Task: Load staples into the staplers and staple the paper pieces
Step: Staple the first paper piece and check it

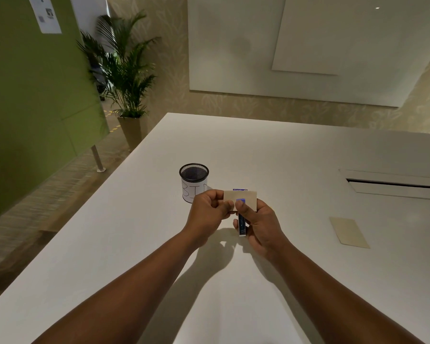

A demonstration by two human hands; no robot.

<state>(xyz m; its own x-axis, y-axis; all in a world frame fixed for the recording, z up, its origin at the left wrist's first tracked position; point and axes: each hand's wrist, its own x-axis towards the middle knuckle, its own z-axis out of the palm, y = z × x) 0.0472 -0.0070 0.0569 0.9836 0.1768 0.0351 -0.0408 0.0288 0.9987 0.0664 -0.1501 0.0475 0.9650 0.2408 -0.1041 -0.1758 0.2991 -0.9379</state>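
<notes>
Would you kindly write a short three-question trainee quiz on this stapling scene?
1. True or false: the right hand grips the stapler.
2. Which hand pinches the held paper piece?
3. The mesh cup stands: A) left of the hands, B) right of them.

Key: 1 true. 2 the left hand. 3 A; the spare paper piece lies to the right on the table.

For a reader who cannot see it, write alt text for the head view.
Above a white table, the left hand pinches a tan paper piece while the right hand grips a small blue stapler at it. A mesh cup marked BIN stands behind; another paper piece lies to the right.
</notes>
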